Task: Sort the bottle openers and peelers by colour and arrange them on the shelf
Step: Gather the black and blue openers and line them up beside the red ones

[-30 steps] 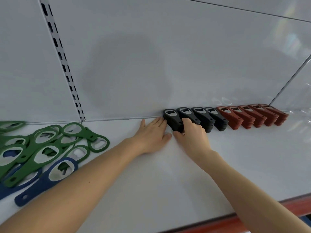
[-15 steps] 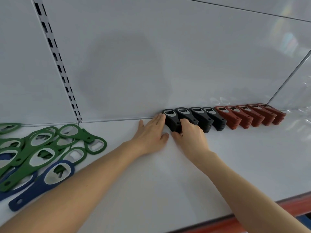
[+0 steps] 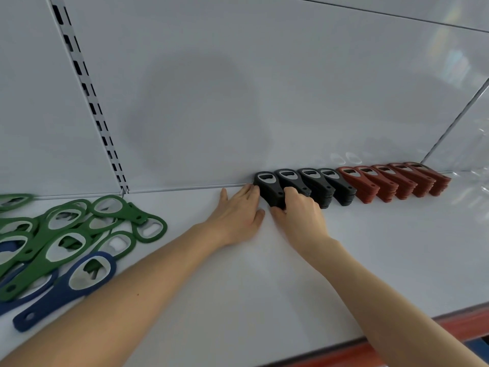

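Lays the straight, closed fingertips (image 3: 251, 190) of the left hand (image 3: 235, 215) against the left side of the leftmost stack of black bottle openers (image 3: 267, 182), thumb spread wide toward the back. Curls the fingers (image 3: 293, 194) of the right hand (image 3: 300, 218) over the near end of that same stack, thumb tucked at its front edge, pinching it. Both palms low on the white shelf (image 3: 264, 287), bare forearms reaching in from the bottom corners. To the right of the held stack, three more black stacks (image 3: 320, 185), then five stacks of red-brown bottle openers (image 3: 391, 181), all in one row along the foot of the white back panel (image 3: 238, 102). Far left on the shelf, well apart: a loose pile of green ring-shaped bottle openers (image 3: 66, 234), with blue ones (image 3: 66, 287) mixed in at its near side. Above the pile, a slotted upright rail (image 3: 87, 102). Along the shelf front, a red edge strip (image 3: 463, 324).
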Demonstrator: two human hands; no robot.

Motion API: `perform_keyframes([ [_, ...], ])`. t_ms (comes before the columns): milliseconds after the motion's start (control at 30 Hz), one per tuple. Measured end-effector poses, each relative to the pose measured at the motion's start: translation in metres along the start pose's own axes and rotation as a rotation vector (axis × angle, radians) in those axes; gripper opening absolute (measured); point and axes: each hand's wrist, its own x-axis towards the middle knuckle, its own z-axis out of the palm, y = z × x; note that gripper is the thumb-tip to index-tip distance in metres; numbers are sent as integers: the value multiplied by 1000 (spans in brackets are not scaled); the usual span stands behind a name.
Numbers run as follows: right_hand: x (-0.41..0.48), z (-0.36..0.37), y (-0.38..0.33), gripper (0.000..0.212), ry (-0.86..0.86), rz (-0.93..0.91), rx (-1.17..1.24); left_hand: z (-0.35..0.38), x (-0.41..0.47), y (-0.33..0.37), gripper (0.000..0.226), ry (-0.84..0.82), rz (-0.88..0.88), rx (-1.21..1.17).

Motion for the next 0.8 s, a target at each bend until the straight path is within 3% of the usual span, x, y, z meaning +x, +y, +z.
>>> perform_keyframes([
  [167,-1,-1,-1,21,-24,28,21,3,0,-1,57,2,0,21],
  [367,-5,-7,5,21,-39,44,82,2,-6,1,49,126,-4,-60],
  [567,-11,-32,24,22,184,-8,122,3,-6,2,50,150,-36,-75],
  [800,3,-20,34,22,142,3,57,5,-7,0,54,153,-32,-89],
])
